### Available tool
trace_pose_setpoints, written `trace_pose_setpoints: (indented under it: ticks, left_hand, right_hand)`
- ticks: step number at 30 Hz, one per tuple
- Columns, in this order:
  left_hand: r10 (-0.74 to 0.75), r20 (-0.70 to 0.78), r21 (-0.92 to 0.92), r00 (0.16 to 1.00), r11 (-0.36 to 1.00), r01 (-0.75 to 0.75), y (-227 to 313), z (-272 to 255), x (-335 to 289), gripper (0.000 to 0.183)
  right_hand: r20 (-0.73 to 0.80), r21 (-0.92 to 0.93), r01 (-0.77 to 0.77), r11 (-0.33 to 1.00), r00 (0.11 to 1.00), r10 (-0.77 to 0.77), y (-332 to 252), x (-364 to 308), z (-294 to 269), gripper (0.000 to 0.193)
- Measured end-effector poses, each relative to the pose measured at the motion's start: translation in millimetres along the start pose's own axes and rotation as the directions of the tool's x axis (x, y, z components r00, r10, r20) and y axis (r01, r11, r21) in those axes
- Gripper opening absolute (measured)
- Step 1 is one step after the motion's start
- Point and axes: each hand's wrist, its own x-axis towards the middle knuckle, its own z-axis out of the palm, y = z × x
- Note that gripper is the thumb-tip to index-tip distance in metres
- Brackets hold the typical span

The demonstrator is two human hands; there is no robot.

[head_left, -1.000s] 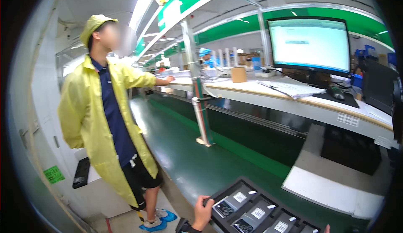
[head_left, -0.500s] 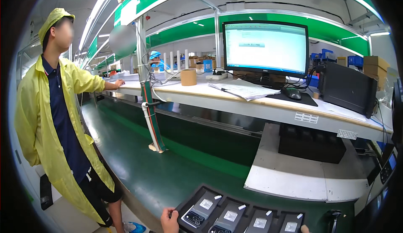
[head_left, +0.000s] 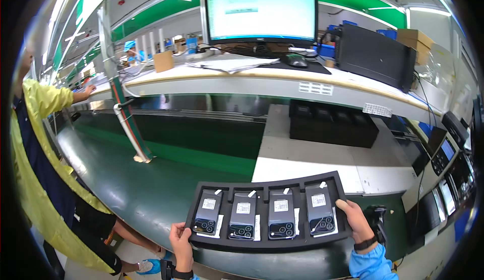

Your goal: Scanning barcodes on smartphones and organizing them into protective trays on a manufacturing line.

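Between my two hands I carry a black foam tray (head_left: 297, 243) over the green bench, by its short ends. My left hand (head_left: 180, 242) is closed on the near left corner, thumb on top. Around the right end wraps my right hand (head_left: 357, 223), its fingers partly hidden beneath. In the tray's slots lie several dark phones, among them a leftmost phone (head_left: 207, 212) and a rightmost phone (head_left: 320, 210). Each shows a camera cluster toward me, a white label on its back and a small white tab at the far end. White paper slips stick out beside them.
A stack of black trays (head_left: 333, 128) stands on a white board (head_left: 302, 166) under the shelf. Above are a monitor (head_left: 262, 15), papers (head_left: 234, 63) and a black computer case (head_left: 375, 55). A metal post (head_left: 113, 68) rises at left, near a person in a yellow coat (head_left: 43, 179). Right stands a device (head_left: 438, 159).
My view has swung right and down. The tray has come up fully into sight with both hands on it; before, only its far part and a few fingers showed at the lower edge.
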Motion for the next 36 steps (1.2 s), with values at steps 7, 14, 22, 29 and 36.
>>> trace_pose_setpoints:
  ticks: [7,14,22,29,36]
  left_hand:
    - [0.198,0.136,0.466,0.971,0.852,-0.240,40,33,10,0.023]
    - [0.583,0.435,0.280,0.687,0.637,-0.718,123,149,38,0.015]
    - [0.423,0.886,-0.097,0.192,0.573,-0.814,60,337,1,0.020]
    - [0.335,0.934,-0.077,0.128,0.537,-0.840,0,355,-27,0.022]
    - [0.386,0.914,-0.119,0.127,0.554,-0.824,-9,351,-23,0.028]
  right_hand:
    - [-0.150,-0.310,0.258,0.915,0.937,-0.315,44,25,-37,0.056]
    - [-0.415,-0.909,-0.264,0.324,0.487,-0.769,44,-40,-101,0.072]
    - [-0.223,-0.932,0.049,0.360,0.704,-0.674,15,-47,-109,0.075]
    - [-0.192,-0.614,0.133,0.778,0.931,-0.310,-23,-57,-10,0.081]
    - [-0.061,-0.621,0.193,0.760,0.955,-0.292,-19,-39,24,0.080]
